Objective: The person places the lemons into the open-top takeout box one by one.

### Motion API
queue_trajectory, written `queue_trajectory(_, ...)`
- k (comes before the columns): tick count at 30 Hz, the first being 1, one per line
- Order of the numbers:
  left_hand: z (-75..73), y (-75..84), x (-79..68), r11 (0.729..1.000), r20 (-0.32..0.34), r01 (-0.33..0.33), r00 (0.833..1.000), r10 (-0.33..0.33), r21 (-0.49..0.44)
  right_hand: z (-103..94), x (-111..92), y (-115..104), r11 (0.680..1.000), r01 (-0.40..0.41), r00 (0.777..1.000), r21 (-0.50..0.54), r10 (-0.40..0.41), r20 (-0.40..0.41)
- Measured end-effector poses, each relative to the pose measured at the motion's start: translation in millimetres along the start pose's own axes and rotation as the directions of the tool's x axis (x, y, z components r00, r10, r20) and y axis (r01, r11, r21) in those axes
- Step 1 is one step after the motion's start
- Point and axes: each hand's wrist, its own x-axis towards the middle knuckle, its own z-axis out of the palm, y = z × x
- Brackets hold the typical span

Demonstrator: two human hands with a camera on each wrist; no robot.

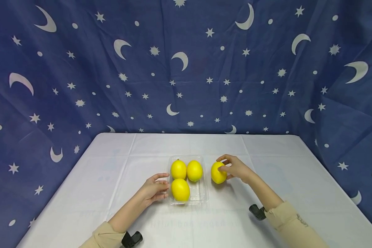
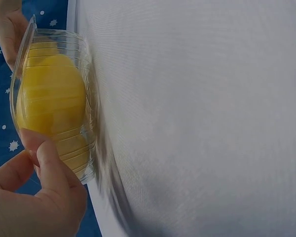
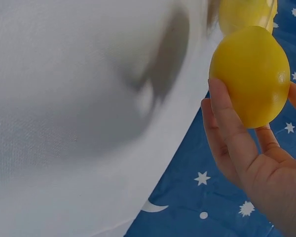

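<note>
A clear plastic box (image 1: 198, 193) rests on the white-covered table with three yellow lemons inside. Two of these, a left lemon (image 1: 178, 169) and a right lemon (image 1: 194, 171), lie in the back row; a third lemon (image 1: 180, 189) sits at front left. My left hand (image 1: 153, 188) touches the box's left rim with spread, slightly bent fingers. To the right of the box, my right hand (image 1: 235, 168) grips another lemon (image 3: 250, 76) between thumb and fingers. That lemon hangs above the cloth in the right wrist view, its shadow (image 3: 172, 54) falling below.
White cloth (image 1: 111, 193) covers the table. Behind it and along the sides hangs a blue curtain (image 1: 198, 103) with moons and stars. Black wrist devices show beneath the left sleeve (image 1: 103, 237) and the right sleeve (image 1: 285, 218).
</note>
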Motion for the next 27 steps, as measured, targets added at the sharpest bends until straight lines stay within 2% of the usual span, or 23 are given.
queue_trajectory(13,0.7,0.6,-1.7,1.000,-0.009,0.005,1.000,-0.005,0.013,1.6,-19.8,-16.9,0.997,0.082,0.997,0.005,-0.082,-0.002)
queue_trajectory(27,1.8,0.3,-0.9,1.000,-0.016,0.014,1.000,-0.014,-0.001,14.5,-25.5,-29.2,0.987,0.147,0.987,0.067,-0.152,0.061)
